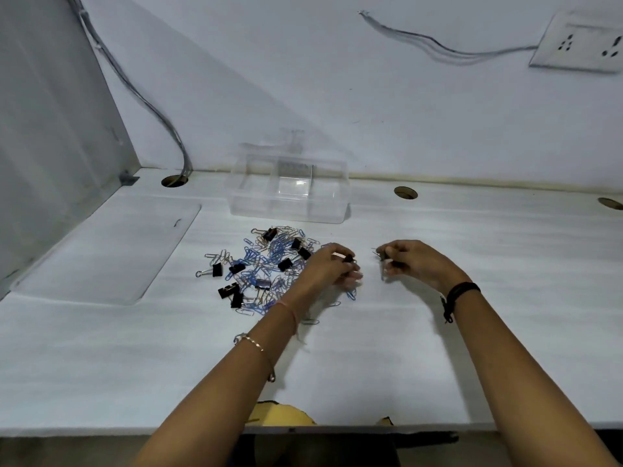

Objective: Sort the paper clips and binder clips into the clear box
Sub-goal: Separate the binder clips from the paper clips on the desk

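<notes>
A heap of blue and silver paper clips (266, 261) mixed with several black binder clips (285, 264) lies on the white desk. Behind it stands the clear box (288, 193), open, with dividers inside. My left hand (332, 269) rests at the heap's right edge, fingers closed on a black binder clip (348, 258). My right hand (413, 262) hovers to the right of the heap, pinching another black binder clip (384, 256) whose wire handles stick out to the left.
The desk (438, 348) has cable holes (405, 193) along its back edge and a flap cover (111, 251) at the left. A grey partition (50, 129) stands at left. Cables (141, 96) run down into one hole. A wall socket (580, 45) sits upper right.
</notes>
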